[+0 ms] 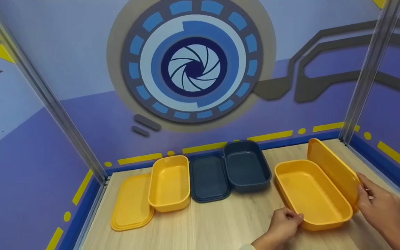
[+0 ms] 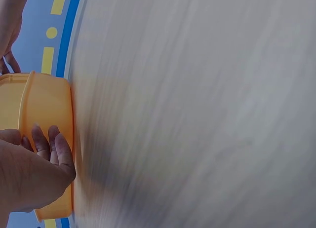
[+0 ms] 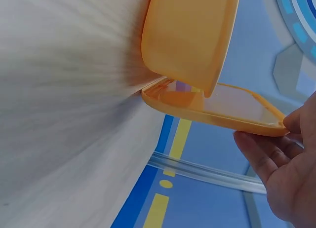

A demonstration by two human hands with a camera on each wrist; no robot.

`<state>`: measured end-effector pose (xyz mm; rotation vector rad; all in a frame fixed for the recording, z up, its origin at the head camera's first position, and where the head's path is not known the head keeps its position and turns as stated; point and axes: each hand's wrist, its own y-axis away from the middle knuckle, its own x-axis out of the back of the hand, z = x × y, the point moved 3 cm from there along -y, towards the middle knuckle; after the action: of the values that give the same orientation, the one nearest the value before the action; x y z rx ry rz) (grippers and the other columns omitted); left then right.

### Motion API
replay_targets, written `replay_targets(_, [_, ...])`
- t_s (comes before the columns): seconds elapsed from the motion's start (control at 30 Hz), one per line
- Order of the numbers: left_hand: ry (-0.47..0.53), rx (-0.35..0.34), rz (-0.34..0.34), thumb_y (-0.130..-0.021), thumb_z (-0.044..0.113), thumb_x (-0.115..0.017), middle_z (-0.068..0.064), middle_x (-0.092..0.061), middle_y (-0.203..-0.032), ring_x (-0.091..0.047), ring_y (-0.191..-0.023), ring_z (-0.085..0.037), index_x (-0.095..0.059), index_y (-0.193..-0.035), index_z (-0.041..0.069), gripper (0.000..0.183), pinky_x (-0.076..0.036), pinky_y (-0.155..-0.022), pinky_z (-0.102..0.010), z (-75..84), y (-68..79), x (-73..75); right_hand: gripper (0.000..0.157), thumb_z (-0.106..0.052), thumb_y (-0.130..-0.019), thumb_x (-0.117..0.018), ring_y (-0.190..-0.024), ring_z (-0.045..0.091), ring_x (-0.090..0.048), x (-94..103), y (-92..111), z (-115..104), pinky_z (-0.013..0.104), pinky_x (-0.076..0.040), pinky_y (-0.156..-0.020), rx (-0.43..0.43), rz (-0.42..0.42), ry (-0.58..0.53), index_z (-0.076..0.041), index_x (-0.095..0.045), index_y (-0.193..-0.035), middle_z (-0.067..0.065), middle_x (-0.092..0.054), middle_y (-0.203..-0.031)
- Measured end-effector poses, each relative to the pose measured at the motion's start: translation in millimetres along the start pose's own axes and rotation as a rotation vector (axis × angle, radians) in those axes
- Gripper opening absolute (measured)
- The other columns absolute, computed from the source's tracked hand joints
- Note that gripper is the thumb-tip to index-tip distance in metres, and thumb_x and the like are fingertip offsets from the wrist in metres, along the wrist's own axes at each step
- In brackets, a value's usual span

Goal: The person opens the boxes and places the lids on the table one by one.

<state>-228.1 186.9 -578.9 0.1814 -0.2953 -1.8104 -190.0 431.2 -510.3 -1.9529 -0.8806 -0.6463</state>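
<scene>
An orange-yellow lunch box [image 1: 313,191] sits without a lid on the right of the wooden table. My left hand [image 1: 283,224] pinches its near left rim between thumb and fingers; in the left wrist view the fingers [image 2: 53,144] lie along the outer wall. On the box's right side its lid [image 1: 335,173] stands on edge, tilted. My right hand [image 1: 382,205] grips that lid's near upper edge, thumb on one face. In the right wrist view, the lid [image 3: 217,120] touches the table with its lower edge, close beside the box [image 3: 190,35].
To the left, in a row, are a yellow lid [image 1: 132,201], an open yellow box [image 1: 169,184], a dark blue lid [image 1: 210,178] and an open dark blue box [image 1: 248,166]. The yellow box slightly overlaps its lid. Printed panels [image 1: 193,139] with metal posts [image 1: 366,73] enclose the table.
</scene>
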Motion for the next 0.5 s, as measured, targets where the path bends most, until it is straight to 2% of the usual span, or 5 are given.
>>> replay_targets(0.13, [0.011,-0.004,-0.005,-0.089,0.013,-0.073,0.002,-0.053,-0.070,-0.048,-0.064,-0.012,-0.059,-0.076,0.010,0.020,-0.036,-0.056,-0.024,0.6,-0.1,-1.6,0.044,-0.010,-0.096,-0.055,-0.084,0.047,-0.069,3.0,-2.7,5.3,0.039,-0.055,-0.055,-0.007,0.039,0.012,-0.002,-0.055,-0.140,0.033,-0.069,-0.108])
replay_targets(0.23, [0.008,0.004,-0.004,-0.090,0.013,-0.073,0.001,-0.054,-0.070,-0.049,-0.064,-0.012,-0.058,-0.076,0.010,0.020,-0.037,-0.057,-0.025,0.8,-0.5,-1.5,0.044,-0.008,-0.096,-0.054,-0.083,0.047,-0.069,4.7,-4.7,11.0,0.042,-0.054,-0.055,-0.007,0.077,0.019,-0.002,-0.055,-0.140,0.035,-0.068,-0.109])
replay_targets(0.27, [0.009,0.003,-0.004,-0.090,0.013,-0.073,0.001,-0.054,-0.070,-0.050,-0.064,-0.012,-0.058,-0.076,0.010,0.020,-0.037,-0.057,-0.025,0.8,-0.7,-1.3,0.045,-0.007,-0.097,-0.054,-0.083,0.048,-0.068,4.5,-4.9,12.8,0.047,-0.055,-0.059,-0.013,0.080,0.023,-0.002,-0.053,-0.141,0.035,-0.067,-0.109])
replay_targets(0.4, [0.005,-0.005,-0.008,-0.090,0.013,-0.072,0.000,-0.054,-0.071,-0.050,-0.064,-0.012,-0.058,-0.077,0.010,0.019,-0.037,-0.057,-0.024,0.3,-0.8,-1.0,0.045,-0.007,-0.097,-0.052,-0.076,0.046,-0.067,4.0,-7.7,22.6,0.035,-0.052,-0.049,-0.048,0.073,0.044,0.000,-0.051,-0.142,0.037,-0.067,-0.105])
replay_targets(0.5, [-0.001,-0.005,-0.006,-0.090,0.013,-0.072,0.000,-0.054,-0.071,-0.049,-0.064,-0.012,-0.058,-0.077,0.010,0.019,-0.036,-0.056,-0.023,-0.7,-1.0,-1.0,0.045,-0.007,-0.098,-0.050,-0.067,0.039,-0.062,3.2,-11.7,30.7,0.033,-0.048,-0.049,-0.084,0.044,0.082,0.003,-0.048,-0.142,0.037,-0.066,-0.102])
